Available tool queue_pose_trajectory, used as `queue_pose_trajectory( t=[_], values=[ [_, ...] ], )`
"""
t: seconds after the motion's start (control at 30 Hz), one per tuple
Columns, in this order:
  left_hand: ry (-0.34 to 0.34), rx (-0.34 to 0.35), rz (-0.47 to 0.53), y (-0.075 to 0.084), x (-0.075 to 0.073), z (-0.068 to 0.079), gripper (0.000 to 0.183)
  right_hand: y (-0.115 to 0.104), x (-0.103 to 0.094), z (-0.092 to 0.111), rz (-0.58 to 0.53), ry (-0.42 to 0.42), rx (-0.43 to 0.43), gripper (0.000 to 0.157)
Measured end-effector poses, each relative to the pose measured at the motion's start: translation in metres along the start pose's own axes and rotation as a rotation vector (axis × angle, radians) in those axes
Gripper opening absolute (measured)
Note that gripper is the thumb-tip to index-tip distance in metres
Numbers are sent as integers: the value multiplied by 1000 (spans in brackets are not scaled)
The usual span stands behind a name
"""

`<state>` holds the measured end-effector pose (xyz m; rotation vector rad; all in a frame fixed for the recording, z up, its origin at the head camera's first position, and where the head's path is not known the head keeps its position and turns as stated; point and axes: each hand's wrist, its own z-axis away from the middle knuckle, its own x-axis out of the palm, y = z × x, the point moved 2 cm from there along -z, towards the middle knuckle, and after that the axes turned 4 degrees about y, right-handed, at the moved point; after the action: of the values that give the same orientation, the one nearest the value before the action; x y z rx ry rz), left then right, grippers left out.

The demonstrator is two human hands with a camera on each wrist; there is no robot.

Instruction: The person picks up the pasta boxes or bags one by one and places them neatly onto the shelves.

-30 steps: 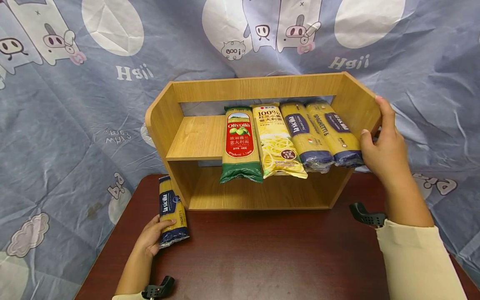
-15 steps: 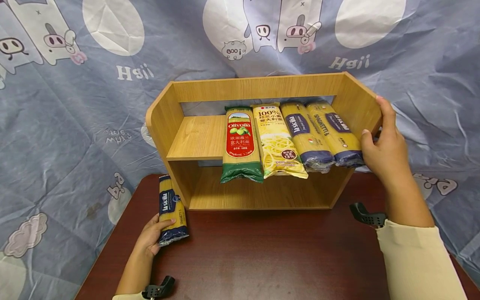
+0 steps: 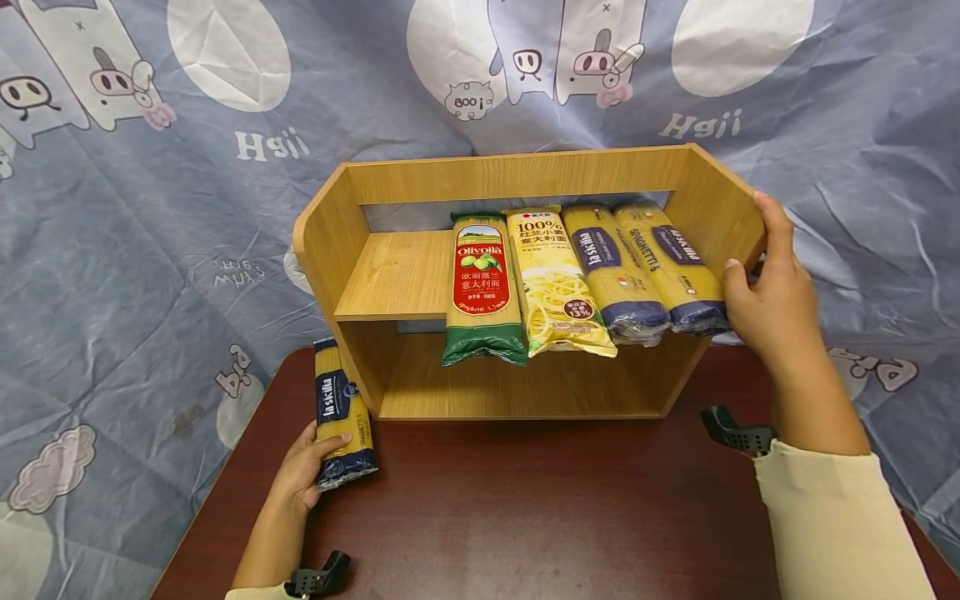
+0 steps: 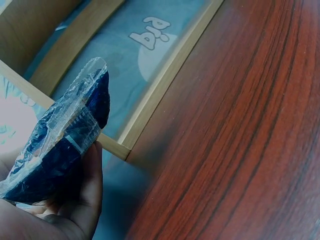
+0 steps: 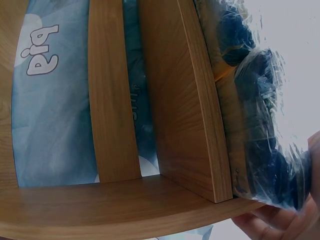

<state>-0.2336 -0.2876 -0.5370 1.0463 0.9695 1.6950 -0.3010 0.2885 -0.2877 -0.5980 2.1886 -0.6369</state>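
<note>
A blue-and-yellow pack of spaghetti [image 3: 343, 412] stands beside the outer left side of the wooden shelf [image 3: 517, 175]. My left hand [image 3: 306, 462] grips it near its lower end, thumb across the front. In the left wrist view the crinkled clear end of this pack points toward the camera. My right hand [image 3: 776, 304] holds the shelf's right side panel, index finger along its front edge and thumb near the rightmost spaghetti pack [image 3: 671, 267]. The right wrist view shows fingers [image 5: 270, 222] behind the panel's edge.
On the upper board lie a green-and-red Olivoilà pack [image 3: 482, 283], a cream-and-yellow noodle pack [image 3: 558, 283] and another blue-and-yellow spaghetti pack [image 3: 613, 271]. Their lower ends jut past the board. The shelf stands on a dark red table [image 3: 517, 508] before a patterned cloth [image 3: 150, 225].
The pack in my left hand has shifted slightly up and away along the shelf's left side. My right hand and the packs on the shelf look unchanged.
</note>
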Motion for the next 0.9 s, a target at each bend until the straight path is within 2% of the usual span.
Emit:
queue_pose_trajectory(
  t=[0.23,0.57,0.9],
  values=[
    [-2,25,20,2,0,-2,54,0,0,1,-12,11,-3,71],
    [-23,109,46,5,0,-2,53,-1,1,1,-14,16,-11,71],
    [-7,165,26,8,2,0,58,-2,1,1,-18,14,-12,71]
  ],
)
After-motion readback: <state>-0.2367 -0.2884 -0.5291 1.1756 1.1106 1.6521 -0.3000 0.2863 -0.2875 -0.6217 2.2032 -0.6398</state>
